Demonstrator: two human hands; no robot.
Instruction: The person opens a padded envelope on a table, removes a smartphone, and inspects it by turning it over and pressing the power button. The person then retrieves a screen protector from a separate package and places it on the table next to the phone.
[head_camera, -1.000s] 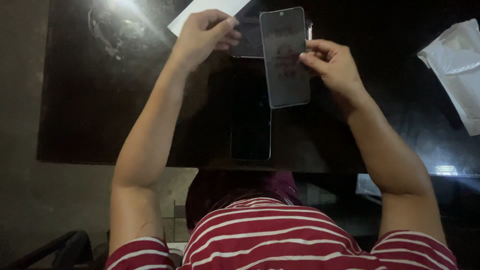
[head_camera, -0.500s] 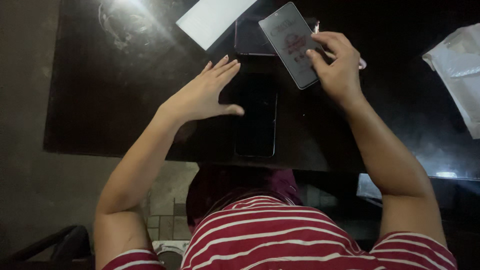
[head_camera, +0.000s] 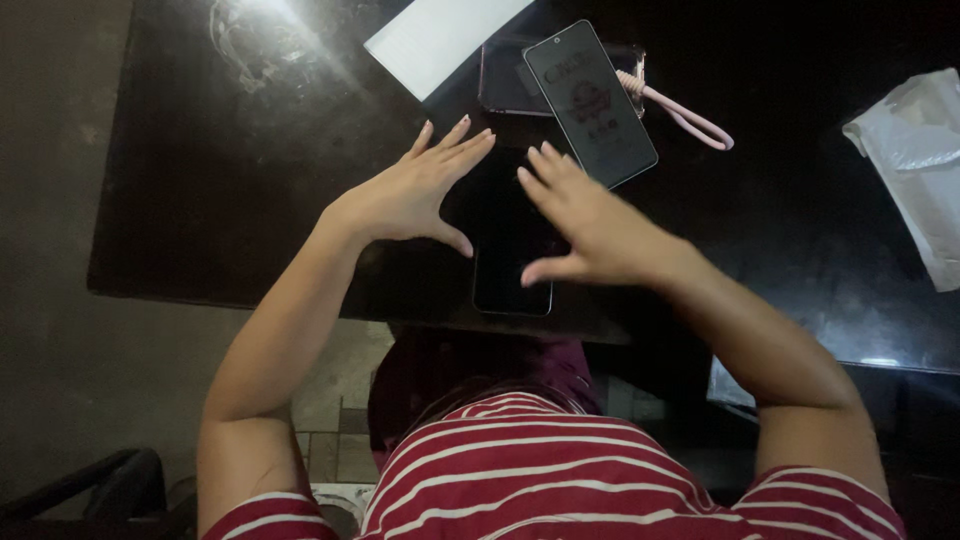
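On the dark bench (head_camera: 250, 180), my phone (head_camera: 512, 285) lies face up, long axis running away from me; my left hand (head_camera: 410, 195) and right hand (head_camera: 590, 225) hover over it, fingers spread, gripping nothing, the right nearer the glass protector (head_camera: 590, 100) beyond the phone

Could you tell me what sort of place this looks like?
Probably a small phone-repair or accessory counter: a dark phone lies on a black table, with a screen protector and white packaging nearby.

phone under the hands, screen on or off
Off: the phone lies flat on the table, its visible screen uniformly black between the left hand and right hand.
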